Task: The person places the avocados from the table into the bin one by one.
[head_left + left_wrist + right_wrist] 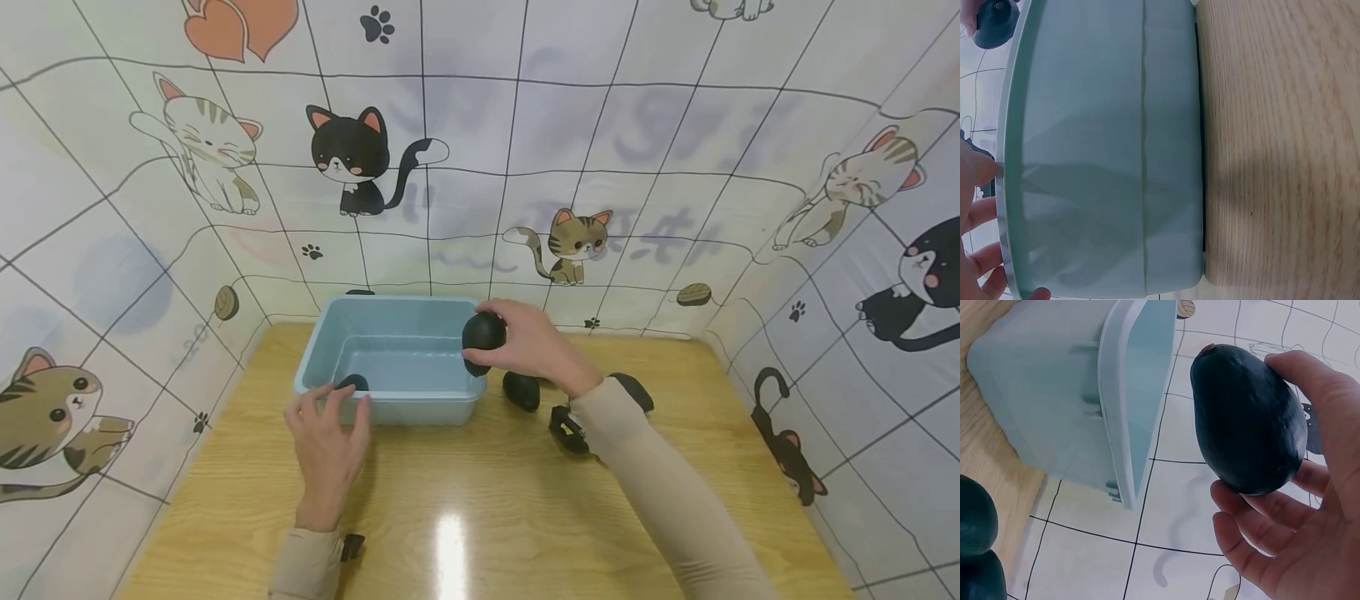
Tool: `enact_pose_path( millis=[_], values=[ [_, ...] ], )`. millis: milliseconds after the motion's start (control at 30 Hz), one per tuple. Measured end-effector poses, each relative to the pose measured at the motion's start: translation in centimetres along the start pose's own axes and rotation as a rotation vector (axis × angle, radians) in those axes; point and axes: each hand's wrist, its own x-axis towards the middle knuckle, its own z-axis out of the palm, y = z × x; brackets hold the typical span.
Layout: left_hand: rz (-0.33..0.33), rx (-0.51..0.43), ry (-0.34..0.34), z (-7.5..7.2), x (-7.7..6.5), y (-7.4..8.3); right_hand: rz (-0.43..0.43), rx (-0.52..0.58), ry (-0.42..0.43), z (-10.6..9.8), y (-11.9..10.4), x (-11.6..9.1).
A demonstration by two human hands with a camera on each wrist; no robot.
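Observation:
A dark, smooth avocado (1247, 422) is held by my right hand (528, 337) over the right end of a light blue plastic basin (420, 408). In the right wrist view, the thumb and fingers grip its wide end, with the narrow stem end pointing away from the palm. My left hand (330, 442) rests on the basin's front left rim, fingertips along the edge, seen also in the left wrist view. Just beyond those fingers, a dark rounded thing (352, 382) shows inside the basin, partly hidden by the rim.
More avocados (521, 390) lie on the wooden table (450, 492) to the right of the basin, partly behind my right forearm. A black thing with a yellow mark (567, 429) is beside the sleeve. Cat-printed sheeting (465, 200) stands close behind the basin and at both sides.

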Motion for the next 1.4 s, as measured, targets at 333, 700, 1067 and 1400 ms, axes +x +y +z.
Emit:
enact_pose_path(
  millis=[333,700,1067,1400],
  values=[
    [0.002,-0.016,0.007,0.1,0.0,0.0,-0.005,0.015,-0.009,0.3,0.1,0.7],
    [0.001,-0.018,0.011,0.1,0.0,-0.1,-0.019,0.028,0.002,0.6,-0.5,1.9],
    [0.009,-0.032,0.003,0.3,0.0,-0.2,-0.036,0.037,-0.003,0.9,-1.3,2.8],
    [-0.004,-0.004,-0.015,0.1,-0.1,0.0,-0.039,0.042,-0.017,1.0,-1.7,3.4]
  ],
)
